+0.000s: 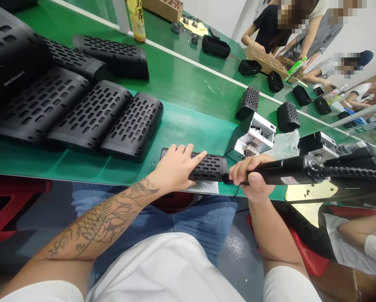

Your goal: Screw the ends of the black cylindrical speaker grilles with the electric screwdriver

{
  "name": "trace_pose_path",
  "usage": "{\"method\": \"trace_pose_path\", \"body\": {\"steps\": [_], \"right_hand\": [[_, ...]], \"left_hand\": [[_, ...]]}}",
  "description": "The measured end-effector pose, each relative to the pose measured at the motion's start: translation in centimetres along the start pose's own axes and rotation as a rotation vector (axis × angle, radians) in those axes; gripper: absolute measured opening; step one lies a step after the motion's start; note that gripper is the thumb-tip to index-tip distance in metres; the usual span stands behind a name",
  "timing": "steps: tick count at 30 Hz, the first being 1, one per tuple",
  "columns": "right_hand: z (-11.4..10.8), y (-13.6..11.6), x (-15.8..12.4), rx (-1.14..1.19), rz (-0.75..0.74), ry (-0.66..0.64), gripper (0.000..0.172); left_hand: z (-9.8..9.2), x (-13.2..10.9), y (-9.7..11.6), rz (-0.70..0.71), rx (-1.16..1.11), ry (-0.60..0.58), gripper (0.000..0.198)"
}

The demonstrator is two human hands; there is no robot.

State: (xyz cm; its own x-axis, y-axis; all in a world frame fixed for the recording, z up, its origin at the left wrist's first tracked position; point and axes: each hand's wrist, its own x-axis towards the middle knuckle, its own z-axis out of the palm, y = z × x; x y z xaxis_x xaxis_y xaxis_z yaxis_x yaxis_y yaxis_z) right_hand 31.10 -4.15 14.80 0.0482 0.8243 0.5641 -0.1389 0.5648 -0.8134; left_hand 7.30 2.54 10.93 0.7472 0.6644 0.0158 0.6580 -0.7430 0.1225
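A black perforated housing (209, 166) lies at the near edge of the green table, in front of my body. My left hand (177, 167) rests on its left part, fingers spread over the top and holding it down. My right hand (252, 178) is wrapped round the end of a long black tool (282, 171), which extends to the right. The tool's round tip touches or nearly touches the housing's right end; the exact contact is hidden. Beyond my right hand stands a silver and black metal unit (254, 136).
Several black perforated housings (134, 126) are lined up at the left. A yellow bottle (137, 21) stands at the back. Yellow paper (310, 191) with small dark parts lies at the right. Other people work across the table, and a person sits at the right.
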Motion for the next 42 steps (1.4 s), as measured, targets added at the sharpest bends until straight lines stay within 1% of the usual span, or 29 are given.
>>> {"method": "trace_pose_path", "body": {"steps": [2,5,13,16,18,20,21,23,25,26,27,28,30,32,34,36,38,40,42], "right_hand": [[0.2,0.0,0.0,0.012,0.007,-0.052,0.029],[0.3,0.1,0.0,0.026,0.019,-0.102,0.029],[0.1,0.7,-0.1,0.023,0.053,-0.102,0.035],[0.3,0.6,-0.5,-0.005,0.068,-0.086,0.037],[0.0,0.3,-0.5,-0.026,0.077,-0.067,0.038],[-1.1,0.0,0.1,-0.049,0.069,0.003,0.038],[-2.1,-0.1,0.8,-0.073,0.045,0.074,0.038],[-4.5,0.0,2.7,-0.178,-0.052,0.297,0.034],[-7.2,0.6,4.9,-0.332,-0.169,0.527,0.031],[-8.5,1.1,5.9,-0.396,-0.205,0.599,0.03],[-9.6,1.7,6.6,-0.444,-0.217,0.644,0.032],[-10.5,2.3,7.1,-0.474,-0.2,0.653,0.034],[-11.6,3.5,7.3,-0.492,-0.142,0.619,0.038],[-12.0,4.2,6.8,-0.502,-0.086,0.561,0.038],[-11.8,4.2,6.2,-0.509,-0.07,0.522,0.038],[-11.0,3.3,5.7,-0.496,-0.066,0.519,0.039],[-9.4,1.8,5.4,-0.442,-0.074,0.546,0.039],[-7.1,0.0,4.8,-0.351,-0.098,0.539,0.038],[-4.0,-1.6,3.9,-0.244,-0.134,0.448,0.037]], "left_hand": [[-0.2,0.1,0.2,-0.001,0.017,-0.028,0.104],[-0.2,0.1,0.2,-0.003,0.006,-0.035,0.105],[0.1,0.2,0.3,-0.002,0.017,-0.026,0.107],[-0.1,0.0,0.3,0.004,0.015,-0.015,0.107],[-0.2,-0.1,0.4,0.008,0.017,-0.019,0.108],[-0.2,-0.3,0.8,-0.006,0.021,-0.031,0.108],[-0.1,-0.3,1.1,-0.021,0.019,-0.033,0.108],[0.1,-0.3,2.0,-0.061,-0.003,-0.021,0.107],[0.6,-0.3,2.8,-0.095,-0.032,0.009,0.107],[0.9,-0.4,3.1,-0.108,-0.048,0.03,0.108],[1.1,-0.5,3.3,-0.119,-0.071,0.058,0.108],[1.4,-0.7,3.2,-0.128,-0.103,0.096,0.108],[2.1,-1.4,2.6,-0.144,-0.192,0.202,0.102],[2.9,-2.7,1.1,-0.152,-0.286,0.336,0.089],[4.0,-4.1,-0.8,-0.156,-0.382,0.464,0.079],[5.6,-5.3,-2.7,-0.147,-0.513,0.536,0.08],[7.3,-6.0,-4.1,-0.127,-0.658,0.519,0.094],[8.7,-6.3,-4.8,-0.113,-0.777,0.448,0.111],[9.7,-6.3,-5.0,-0.119,-0.852,0.398,0.124]]}}
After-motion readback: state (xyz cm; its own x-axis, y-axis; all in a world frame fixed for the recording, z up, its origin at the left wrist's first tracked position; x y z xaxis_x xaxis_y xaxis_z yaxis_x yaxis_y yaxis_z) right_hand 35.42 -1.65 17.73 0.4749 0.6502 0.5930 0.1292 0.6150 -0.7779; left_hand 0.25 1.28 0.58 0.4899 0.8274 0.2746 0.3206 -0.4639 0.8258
